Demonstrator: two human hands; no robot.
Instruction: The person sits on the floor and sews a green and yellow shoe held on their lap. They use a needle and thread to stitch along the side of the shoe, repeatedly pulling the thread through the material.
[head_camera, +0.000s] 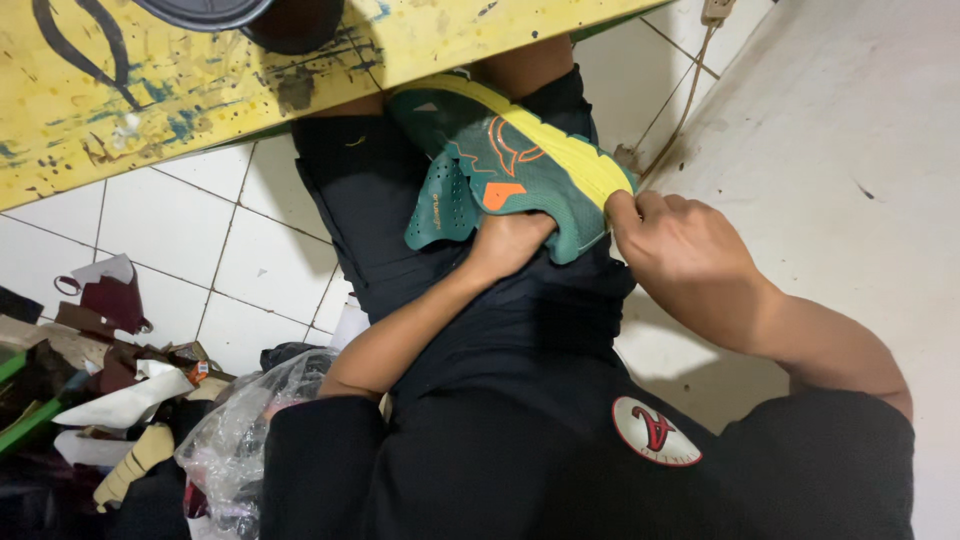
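Green mesh sports shoe with yellow sole (500, 170) was held on the lap below the yellow paint-stained worktop (150, 90). Left hand (508, 245) was tucked inside; right hand (685, 250) fingers (622, 208) were pinched on the sole edge. Slippage judged possible if that pinch loosened.

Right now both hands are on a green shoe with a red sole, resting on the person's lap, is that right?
Not quite: the sole is yellow, not red; the orange is only markings on the upper. The head view shows the left hand and right hand on the green shoe on the lap.
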